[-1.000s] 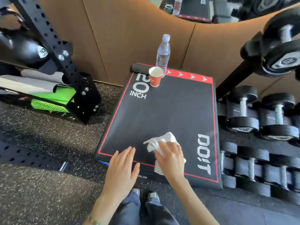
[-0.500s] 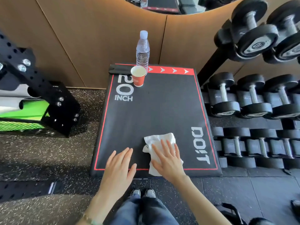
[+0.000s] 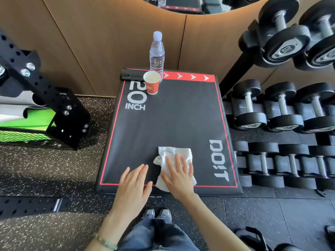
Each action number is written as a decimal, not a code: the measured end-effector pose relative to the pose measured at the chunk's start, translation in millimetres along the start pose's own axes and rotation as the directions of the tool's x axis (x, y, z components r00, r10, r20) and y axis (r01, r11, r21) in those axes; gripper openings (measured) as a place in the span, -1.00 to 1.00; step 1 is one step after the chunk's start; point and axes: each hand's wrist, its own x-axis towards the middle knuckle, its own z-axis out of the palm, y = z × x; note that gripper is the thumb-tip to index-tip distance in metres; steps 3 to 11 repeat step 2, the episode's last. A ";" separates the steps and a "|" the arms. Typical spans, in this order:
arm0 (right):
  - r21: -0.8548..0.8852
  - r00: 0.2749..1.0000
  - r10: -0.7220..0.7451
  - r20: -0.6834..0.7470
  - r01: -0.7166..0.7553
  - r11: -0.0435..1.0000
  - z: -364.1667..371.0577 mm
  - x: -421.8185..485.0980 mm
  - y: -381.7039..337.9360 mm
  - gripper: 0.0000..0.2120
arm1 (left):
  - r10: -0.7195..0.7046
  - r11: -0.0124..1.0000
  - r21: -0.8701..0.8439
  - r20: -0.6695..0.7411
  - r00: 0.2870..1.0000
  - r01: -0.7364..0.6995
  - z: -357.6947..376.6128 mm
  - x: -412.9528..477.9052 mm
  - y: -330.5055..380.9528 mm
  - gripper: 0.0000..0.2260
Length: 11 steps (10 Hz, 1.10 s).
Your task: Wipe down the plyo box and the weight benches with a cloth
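Note:
The black plyo box [image 3: 181,120] with a red border and "20 INCH" lettering stands in front of me against the wooden wall. A white cloth [image 3: 175,154] lies spread on its near part. My right hand [image 3: 179,175] presses flat on the cloth, fingers apart. Just left of the cloth, my left hand [image 3: 133,187] rests flat at the box's near edge, holding nothing. No weight bench is in view.
A red paper cup [image 3: 152,85] and a clear water bottle [image 3: 157,53] stand at the box's far edge, beside a small black object [image 3: 131,76]. A dumbbell rack [image 3: 282,109] fills the right side. A black perforated rack frame [image 3: 41,98] and green mats stand left.
The cloth has gone from bunched under my right hand to spread flat under my palm. The view has swung right and straightened over the box. My left hand stays at the near edge.

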 end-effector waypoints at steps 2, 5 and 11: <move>0.108 0.963 -0.175 -0.204 0.200 0.974 -46.0 -20.4 11.8 -0.52 | -0.003 1.000 0.019 -0.044 0.999 0.004 3.7 -0.3 14.6 -0.53; 0.108 0.963 -0.175 -0.204 0.200 0.974 -46.0 -20.4 11.8 -0.52 | -0.003 1.000 0.019 -0.044 0.999 0.004 3.7 -0.3 14.6 -0.53; 0.108 0.963 -0.175 -0.204 0.200 0.974 -46.0 -20.4 11.8 -0.52 | -0.003 1.000 0.019 -0.044 0.999 0.004 3.7 -0.3 14.6 -0.53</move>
